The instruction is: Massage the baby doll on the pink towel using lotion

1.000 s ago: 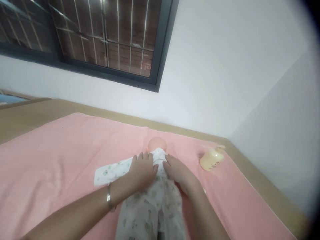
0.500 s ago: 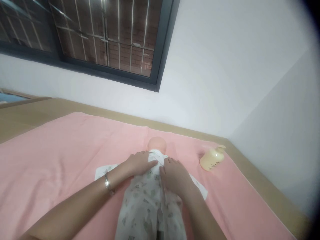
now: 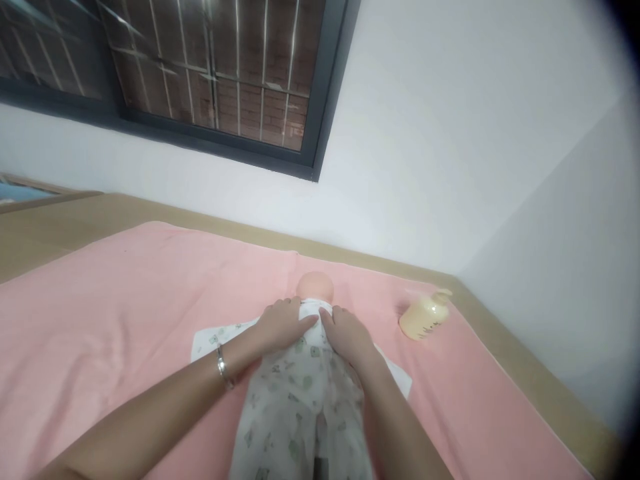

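Note:
A baby doll lies on its back on a pink sheet (image 3: 165,293), its bald head (image 3: 315,287) pointing away from me. It wears a white baby gown (image 3: 295,400) with small green-grey prints, and the sleeves spread out to both sides. My left hand (image 3: 286,325), with a silver bracelet at the wrist, grips the gown at the left shoulder, thumb on the chest. On the opposite shoulder, my right hand (image 3: 350,335) holds the gown, thumb at the collar. Both sets of fingers curl over the shoulders, their tips partly hidden.
A pale yellow pump bottle (image 3: 424,317) is on the sheet to the right. A wooden ledge (image 3: 240,232) borders the sheet along the white wall (image 3: 410,167). Above it is a dark-framed window (image 3: 210,73) with metal bars.
Both hands have shifted slightly toward the doll's neck. The collar, crossed and creased before, now lies straighter and higher, and the right thumb has moved up to it.

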### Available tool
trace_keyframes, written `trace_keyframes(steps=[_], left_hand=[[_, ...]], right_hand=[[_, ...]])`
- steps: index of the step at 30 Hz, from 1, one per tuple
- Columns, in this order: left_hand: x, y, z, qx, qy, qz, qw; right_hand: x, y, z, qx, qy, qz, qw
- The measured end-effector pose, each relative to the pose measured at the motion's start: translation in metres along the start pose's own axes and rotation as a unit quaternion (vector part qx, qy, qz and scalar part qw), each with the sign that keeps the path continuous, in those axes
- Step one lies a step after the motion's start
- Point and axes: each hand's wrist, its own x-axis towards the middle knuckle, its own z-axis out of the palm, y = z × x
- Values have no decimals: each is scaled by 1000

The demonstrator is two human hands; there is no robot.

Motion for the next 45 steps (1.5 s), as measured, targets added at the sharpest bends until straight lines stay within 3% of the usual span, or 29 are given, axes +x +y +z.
trace_keyframes(steps=[7,23,33,45], left_hand=[[-2,1,8,-13,61,-10,998],[4,-7,16,7,72,2,997],[2,-3,11,18,53,6,998],[8,-17,12,-71,83,51,993]], right_hand=[[6,5,7,24,1,6,1000],[23,21,27,67,53,20,996],[25,25,29,89,49,3,995],[23,34,24,164,50,-52,984]])
